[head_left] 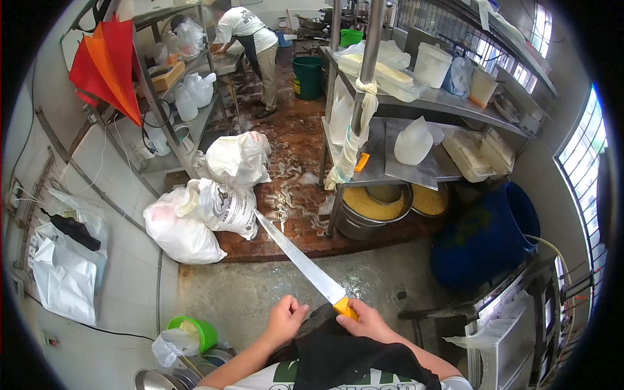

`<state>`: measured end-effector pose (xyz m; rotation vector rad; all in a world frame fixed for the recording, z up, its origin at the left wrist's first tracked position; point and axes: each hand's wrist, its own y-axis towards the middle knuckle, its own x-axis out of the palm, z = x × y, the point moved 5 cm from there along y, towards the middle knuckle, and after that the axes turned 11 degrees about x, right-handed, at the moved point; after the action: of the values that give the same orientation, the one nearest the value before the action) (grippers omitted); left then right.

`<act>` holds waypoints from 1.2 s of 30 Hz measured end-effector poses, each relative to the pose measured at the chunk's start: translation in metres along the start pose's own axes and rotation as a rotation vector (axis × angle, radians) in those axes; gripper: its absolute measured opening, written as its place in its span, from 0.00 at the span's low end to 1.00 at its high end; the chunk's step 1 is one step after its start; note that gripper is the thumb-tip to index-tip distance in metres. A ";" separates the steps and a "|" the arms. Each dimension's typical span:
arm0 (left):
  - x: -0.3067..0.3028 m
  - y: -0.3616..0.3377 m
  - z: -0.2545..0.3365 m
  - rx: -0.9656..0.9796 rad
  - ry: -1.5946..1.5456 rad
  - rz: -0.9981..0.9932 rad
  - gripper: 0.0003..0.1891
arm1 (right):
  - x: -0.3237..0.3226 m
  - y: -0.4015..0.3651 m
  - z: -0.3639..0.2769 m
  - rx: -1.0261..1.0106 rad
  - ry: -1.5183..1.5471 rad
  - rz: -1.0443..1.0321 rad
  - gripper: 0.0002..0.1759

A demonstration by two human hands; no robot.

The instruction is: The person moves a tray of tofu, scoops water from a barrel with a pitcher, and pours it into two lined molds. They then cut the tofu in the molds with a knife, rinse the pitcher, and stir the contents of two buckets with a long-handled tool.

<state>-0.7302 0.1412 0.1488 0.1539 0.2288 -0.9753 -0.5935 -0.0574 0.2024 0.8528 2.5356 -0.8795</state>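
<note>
Between the hands and leaning right, long knife (305,264), yellow handle in right hand (368,321), left hand (283,318) loosely curled, holding nothing visible

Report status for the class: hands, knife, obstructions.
Right hand holding knife by yellow handle. Left hand nearby, curled. Blade tip overlapping printed white sack in view; contact unclear.

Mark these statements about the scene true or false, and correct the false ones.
1. The right hand holds the knife by its yellow handle. True.
2. The blade points back at the wearer. False: it points away, toward the white sacks.
3. A co-worker wears a dark apron. True.
4. The blue barrel is left of the sacks. False: the barrel is to their right.
</note>
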 end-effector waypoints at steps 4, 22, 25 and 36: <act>-0.009 0.021 0.023 0.270 0.675 -0.313 0.12 | 0.002 0.004 0.001 0.002 -0.011 -0.014 0.30; -0.054 0.017 -0.064 -0.218 0.844 -0.697 0.29 | -0.004 0.016 -0.013 -0.002 -0.106 -0.063 0.30; -0.038 0.018 -0.040 -0.039 0.735 -0.620 0.31 | -0.003 0.014 -0.018 -0.015 -0.129 -0.090 0.30; -0.061 -0.007 -0.091 -0.022 0.567 -0.686 0.35 | -0.005 0.013 -0.007 -0.023 -0.133 -0.075 0.31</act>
<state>-0.7799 0.2071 0.0764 0.3446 0.8521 -1.5965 -0.5826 -0.0468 0.2039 0.6734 2.4709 -0.8961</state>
